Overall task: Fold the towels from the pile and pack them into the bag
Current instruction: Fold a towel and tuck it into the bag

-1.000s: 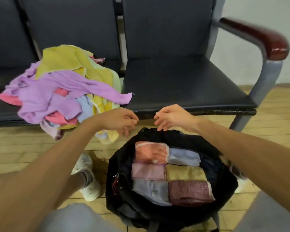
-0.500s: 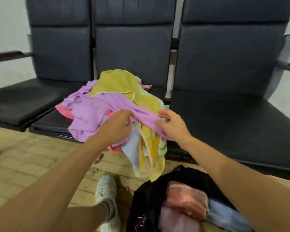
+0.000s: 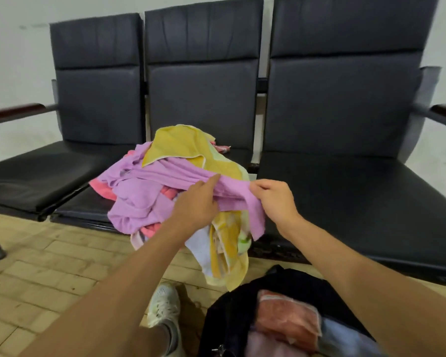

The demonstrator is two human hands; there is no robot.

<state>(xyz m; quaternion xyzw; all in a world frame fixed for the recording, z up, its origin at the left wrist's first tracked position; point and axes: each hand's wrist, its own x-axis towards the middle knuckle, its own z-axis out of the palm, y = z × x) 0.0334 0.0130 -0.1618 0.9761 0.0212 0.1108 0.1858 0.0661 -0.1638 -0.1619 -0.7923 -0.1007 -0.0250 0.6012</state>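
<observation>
Three black seats stand in a row, with two armrests at the ends. One loose pile of towels sits on the middle seat and spills over its front edge toward the floor. Two hands work one purple towel on top: the left hand grips a bunch of it, and the right hand pinches its edge beside the right seat. One black bag lies open on the floor just below the overhang, with three folded towels showing inside. One white shoe rests beside it.
</observation>
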